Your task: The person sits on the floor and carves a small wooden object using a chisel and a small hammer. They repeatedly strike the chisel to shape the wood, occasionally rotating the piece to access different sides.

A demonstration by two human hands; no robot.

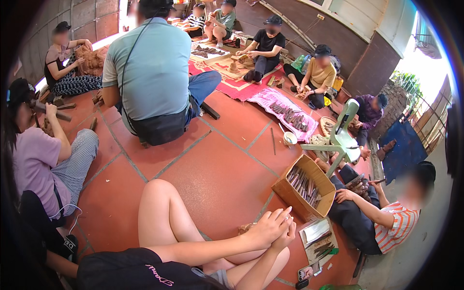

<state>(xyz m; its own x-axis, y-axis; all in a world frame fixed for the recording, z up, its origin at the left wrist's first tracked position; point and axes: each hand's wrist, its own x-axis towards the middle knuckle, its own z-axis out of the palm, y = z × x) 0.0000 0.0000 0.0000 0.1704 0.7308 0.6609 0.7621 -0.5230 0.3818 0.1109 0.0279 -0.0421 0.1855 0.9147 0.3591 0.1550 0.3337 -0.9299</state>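
On the red tiled floor, the left hand lies clasped over the right hand above the knee, gripping nothing (apparently a pause); the cardboard box of carving tools sits just beside, needing a short reach

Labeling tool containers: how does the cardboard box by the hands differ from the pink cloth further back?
The cardboard box is brown, walled and tilted, its tools stacked inside; the pink cloth lies flat, its tools spread out. The box sits near the clasped left hand and right hand; the cloth by seated workers. Both hold long dark tools.
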